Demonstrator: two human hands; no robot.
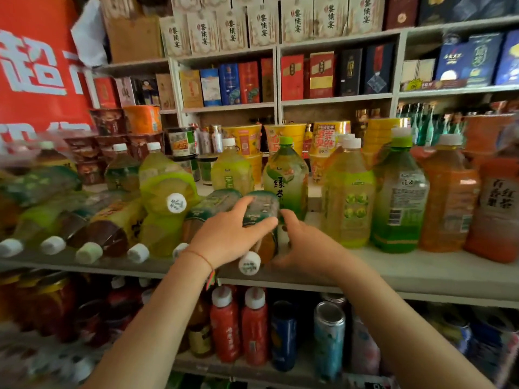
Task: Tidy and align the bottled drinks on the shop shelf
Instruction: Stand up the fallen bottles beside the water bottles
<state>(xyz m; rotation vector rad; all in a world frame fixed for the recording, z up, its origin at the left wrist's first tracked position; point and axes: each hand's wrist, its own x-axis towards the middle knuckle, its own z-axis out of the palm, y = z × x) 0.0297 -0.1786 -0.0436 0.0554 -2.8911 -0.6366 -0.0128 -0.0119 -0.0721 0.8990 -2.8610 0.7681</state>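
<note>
Lying bottle (261, 220) on the shelf board (421, 272), white cap toward the edge, among other toppled bottles. Left hand (227, 234) curled over its body; right hand (303, 242) cupped against its right side, fingers hidden behind it (grip there: cannot tell). Probably full, so heavy; smooth film label likely slippery, best held at the waist. Close behind, an upright green tea bottle (286, 178); left, another lying bottle (207, 211) pressed alongside, crowding any turn.
</note>
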